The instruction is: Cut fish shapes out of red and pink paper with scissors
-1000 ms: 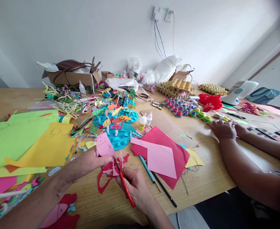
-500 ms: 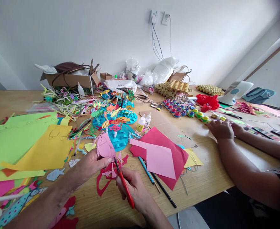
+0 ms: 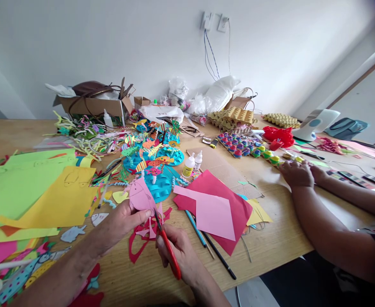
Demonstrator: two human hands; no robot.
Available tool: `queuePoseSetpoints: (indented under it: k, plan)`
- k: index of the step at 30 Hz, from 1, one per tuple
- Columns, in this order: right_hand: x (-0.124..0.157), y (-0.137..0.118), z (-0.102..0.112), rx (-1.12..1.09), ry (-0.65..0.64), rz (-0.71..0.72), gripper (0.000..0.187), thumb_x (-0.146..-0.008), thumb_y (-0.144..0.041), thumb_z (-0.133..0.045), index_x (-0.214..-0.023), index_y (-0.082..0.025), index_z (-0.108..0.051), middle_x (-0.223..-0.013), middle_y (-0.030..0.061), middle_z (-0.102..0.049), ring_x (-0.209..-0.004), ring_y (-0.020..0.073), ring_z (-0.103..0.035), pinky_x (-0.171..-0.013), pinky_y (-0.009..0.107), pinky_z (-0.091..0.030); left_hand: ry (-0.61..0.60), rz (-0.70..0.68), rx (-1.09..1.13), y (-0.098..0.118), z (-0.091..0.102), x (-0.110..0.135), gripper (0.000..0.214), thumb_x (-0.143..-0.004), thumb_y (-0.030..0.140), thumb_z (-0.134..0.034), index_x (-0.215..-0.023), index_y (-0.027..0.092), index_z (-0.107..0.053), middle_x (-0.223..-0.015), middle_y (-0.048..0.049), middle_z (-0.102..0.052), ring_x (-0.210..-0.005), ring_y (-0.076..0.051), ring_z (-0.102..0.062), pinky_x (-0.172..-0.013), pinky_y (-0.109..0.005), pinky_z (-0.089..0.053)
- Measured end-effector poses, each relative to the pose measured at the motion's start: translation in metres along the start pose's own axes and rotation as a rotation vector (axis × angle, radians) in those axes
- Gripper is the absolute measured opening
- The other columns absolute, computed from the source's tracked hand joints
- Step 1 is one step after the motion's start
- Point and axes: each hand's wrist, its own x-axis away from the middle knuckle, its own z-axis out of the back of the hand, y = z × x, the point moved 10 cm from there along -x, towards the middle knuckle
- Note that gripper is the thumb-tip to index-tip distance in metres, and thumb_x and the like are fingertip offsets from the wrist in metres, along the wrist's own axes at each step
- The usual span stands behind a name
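My left hand [image 3: 131, 218] pinches a piece of pink paper [image 3: 140, 194] with a fish outline drawn on it. My right hand [image 3: 176, 247] grips red-handled scissors [image 3: 170, 252], whose blades meet the paper's lower right edge beside my left thumb. Beneath, red and pink paper scraps [image 3: 139, 243] lie on the table. Just past the paper stands a blue textured base [image 3: 158, 187], with several patterned paper fish [image 3: 154, 164] above it. To the right, a pink sheet [image 3: 214, 213] rests on a red sheet [image 3: 238, 209].
Green sheets [image 3: 24, 183] and a yellow sheet [image 3: 62, 196] lie left. Two glue bottles [image 3: 188, 165] stand beyond the red sheet. A black pencil [image 3: 221, 258] lies right of my hands. Another person's hands [image 3: 298, 174] rest by a painted egg carton [image 3: 238, 145]. Boxes and bags line the wall.
The view has shifted very slightly. Both hands, the pink paper and the scissors stay in nearly the same place; the other person's hands barely move.
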Motion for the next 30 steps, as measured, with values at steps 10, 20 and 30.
queuePoseSetpoints:
  k: [10,20,30]
  plan:
    - [0.0001,0.0025,-0.0001,0.011,0.0,-0.009,0.027,-0.085,-0.033,-0.044,-0.062,-0.019,-0.04,-0.05,-0.0063,-0.036,-0.043,0.0071,-0.034,-0.04,0.018,-0.028,0.01,0.008,-0.052,0.0028,-0.0004,0.0014,0.017,-0.074,0.026,-0.051,-0.077,0.018,-0.065,-0.079,-0.0009,-0.071,-0.078,-0.021,-0.061,-0.072,-0.028,-0.048]
    - [0.0018,0.0067,0.0,-0.023,0.005,-0.037,0.028,-0.083,-0.032,-0.044,-0.059,-0.019,-0.038,-0.05,-0.0064,-0.032,-0.042,0.0068,-0.03,-0.039,0.019,-0.024,-0.04,0.001,-0.038,0.0011,-0.003,0.002,0.02,-0.079,0.026,-0.05,-0.088,0.018,-0.066,-0.086,-0.0017,-0.072,-0.083,-0.021,-0.062,-0.076,-0.028,-0.047]
    - [0.0015,0.002,0.0032,0.106,0.019,-0.031,0.026,-0.079,-0.024,-0.044,-0.056,-0.02,-0.033,-0.052,-0.0058,-0.026,-0.045,0.0076,-0.026,-0.041,0.023,-0.019,-0.051,0.026,-0.069,-0.0018,0.0026,0.001,0.023,-0.077,0.029,-0.054,-0.094,0.018,-0.063,-0.095,-0.0038,-0.07,-0.095,-0.024,-0.059,-0.084,-0.03,-0.046]
